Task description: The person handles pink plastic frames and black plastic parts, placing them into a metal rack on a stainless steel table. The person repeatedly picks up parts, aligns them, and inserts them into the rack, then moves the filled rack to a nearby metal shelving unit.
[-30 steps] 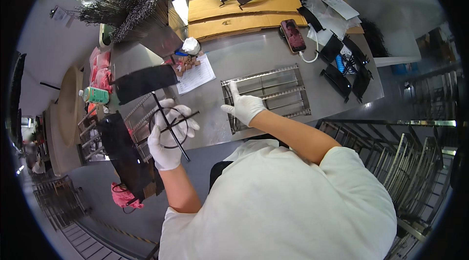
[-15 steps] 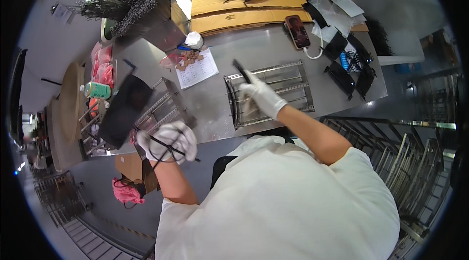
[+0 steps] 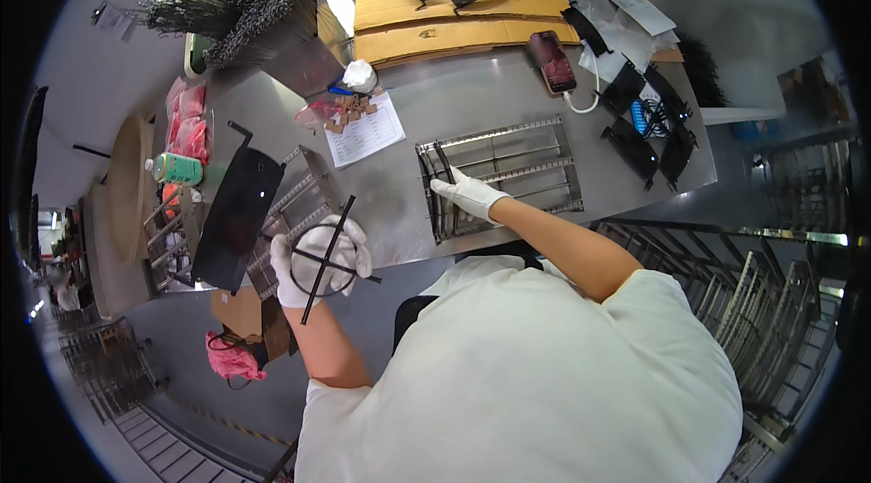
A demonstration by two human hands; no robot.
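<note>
From my distant seat I counted two gloved hands at work. The left hand [image 3: 313, 243], at eight o'clock, was turned palm up, its fingers loosely curled about one black ring with crossed rods [image 3: 327, 261]. Its forearm rose from seven o'clock, just beyond the table edge.

The right hand [image 3: 472, 195] sat near the centre, forearm coming in from four o'clock, fingers pointing toward ten and touching at least one of the curved black strips [image 3: 429, 184]; I counted two or more, and could not tell whether the fingers gripped. Those strips stood at the nine o'clock end of one slotted metal frame [image 3: 570, 170]; I saw a second frame [image 3: 304, 185] farther out at nine.

Beside the left hand, toward its ten o'clock, was one large black curved panel [image 3: 238, 215]. Four smaller black panels [image 3: 678, 152] clustered at two o'clock, one phone [image 3: 552, 63] lay at one, and one bottle [image 3: 177, 169] stood at nine
</note>
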